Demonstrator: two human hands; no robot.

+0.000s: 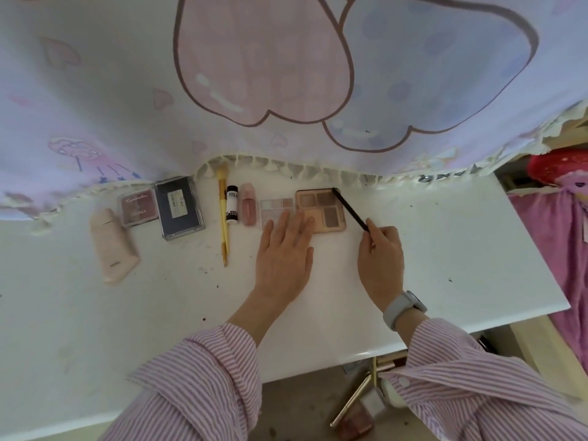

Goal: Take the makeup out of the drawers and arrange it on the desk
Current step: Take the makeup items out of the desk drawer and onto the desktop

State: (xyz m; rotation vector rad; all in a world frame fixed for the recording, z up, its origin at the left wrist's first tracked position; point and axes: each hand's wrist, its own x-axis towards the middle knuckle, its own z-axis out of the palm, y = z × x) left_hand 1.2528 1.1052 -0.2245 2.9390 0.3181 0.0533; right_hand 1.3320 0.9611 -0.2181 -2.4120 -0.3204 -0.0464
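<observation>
Two hands over the white bench. Nearest, an open drawer under the edge, tubes inside. Right hand pinches a black pencil, long axis running up-left over the brown palette. Left hand flat, fingers straight, touching that palette and the pale palette. Farther left: tube, brush, bottles, compacts in a row.

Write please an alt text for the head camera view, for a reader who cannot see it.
A person's left hand rests flat on a tan eyeshadow palette while the right hand pinches a thin black pencil beside it. More makeup lies in a row along the white desk.
</observation>
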